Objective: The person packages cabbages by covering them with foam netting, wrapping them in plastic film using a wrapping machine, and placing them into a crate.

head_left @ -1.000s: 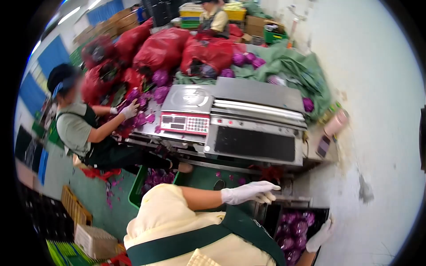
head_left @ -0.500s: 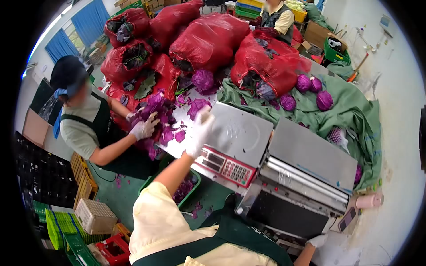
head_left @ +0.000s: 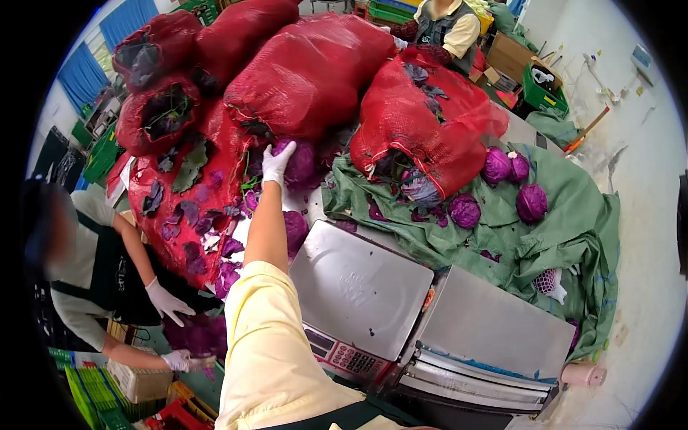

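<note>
My left hand (head_left: 276, 163), in a white glove, reaches far across the work surface. Its fingers and thumb are curled round the left side of a purple cabbage (head_left: 301, 163) lying at the mouth of a red mesh sack (head_left: 315, 79). Another purple cabbage (head_left: 294, 231) rests nearer, partly behind my left forearm. Below it and to the right is the scale with its steel plate (head_left: 358, 287) and red keypad (head_left: 351, 360). My right hand is out of view.
More red sacks (head_left: 247, 36) are heaped at the back left. Several cabbages, one at the front (head_left: 464, 211), lie on a green cloth (head_left: 566, 244). A wrapping machine (head_left: 494, 322) adjoins the scale. At left, a co-worker's gloved hands (head_left: 168, 301) are near purple leaves (head_left: 197, 335).
My left hand has moved forward from beside the scale to the cabbage by the sack. My right hand has left the view. The co-worker's hands moved down, away from the table, with the leaves.
</note>
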### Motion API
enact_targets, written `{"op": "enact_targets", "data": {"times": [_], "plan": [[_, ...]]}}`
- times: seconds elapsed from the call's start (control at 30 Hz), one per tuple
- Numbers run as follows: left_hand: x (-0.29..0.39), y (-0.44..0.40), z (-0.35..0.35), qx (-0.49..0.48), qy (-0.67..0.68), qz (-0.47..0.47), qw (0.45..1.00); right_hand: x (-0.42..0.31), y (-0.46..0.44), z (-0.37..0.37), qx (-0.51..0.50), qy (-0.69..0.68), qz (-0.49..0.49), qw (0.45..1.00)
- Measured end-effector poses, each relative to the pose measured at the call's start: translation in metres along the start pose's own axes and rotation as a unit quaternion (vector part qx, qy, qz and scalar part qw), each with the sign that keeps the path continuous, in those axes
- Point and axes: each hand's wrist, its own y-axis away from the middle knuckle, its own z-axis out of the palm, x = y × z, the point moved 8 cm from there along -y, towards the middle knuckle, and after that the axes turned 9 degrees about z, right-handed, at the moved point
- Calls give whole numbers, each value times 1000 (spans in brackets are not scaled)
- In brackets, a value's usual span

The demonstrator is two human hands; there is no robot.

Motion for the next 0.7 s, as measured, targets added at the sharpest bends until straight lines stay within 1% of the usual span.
{"op": "enact_targets", "data": {"times": [0.03,0.07,0.1,0.13,0.17,0.2,0.23,0.27,0.3,0.37,0.43,0.47,0.5,0.53,0.57,0.6,0.63,0.67,0.7], "plan": [[-4,4,1,-17,80,-51,995,-13,-1,5,-67,-47,-86,993],[12,16,-2,-36,111,-81,990,-30,2,11,-135,-97,-171,971],[-2,10,-6,-46,103,-89,990,-44,12,19,-201,-148,-251,935],[-12,1,-9,-58,95,-96,989,-54,28,26,-263,-201,-328,885],[-1,9,-6,-65,90,-92,990,-62,43,26,-288,-228,-362,857],[6,30,-5,-43,98,-155,982,-68,59,27,-315,-255,-393,825],[8,46,-8,-20,106,-217,970,-87,57,25,-197,-326,-120,917],[-3,41,-4,-15,124,-208,970,-82,55,21,-90,-277,-25,956],[11,50,-3,-7,124,-214,969,-69,46,18,-31,-212,7,977],[37,70,1,1,126,-221,967,-52,36,14,24,-154,35,987],[75,72,8,-61,161,-127,977,-44,28,13,53,-133,44,989],[71,56,18,-99,206,-28,973,-40,24,13,63,-126,46,989],[102,72,4,-49,106,42,992,-35,20,12,72,-128,47,988],[132,99,-5,2,6,111,994,-30,16,10,77,-130,46,987],[175,143,-13,20,-34,184,982,-26,13,10,84,-131,45,987],[206,184,-20,28,-45,245,968,-22,10,10,90,-135,47,986],[219,213,-24,17,-66,318,946,-17,7,11,93,-139,47,985],[231,249,-29,6,-62,342,937,-13,5,11,94,-143,42,984],[234,277,-31,-4,-79,395,915,-9,3,12,94,-150,40,983]]}}
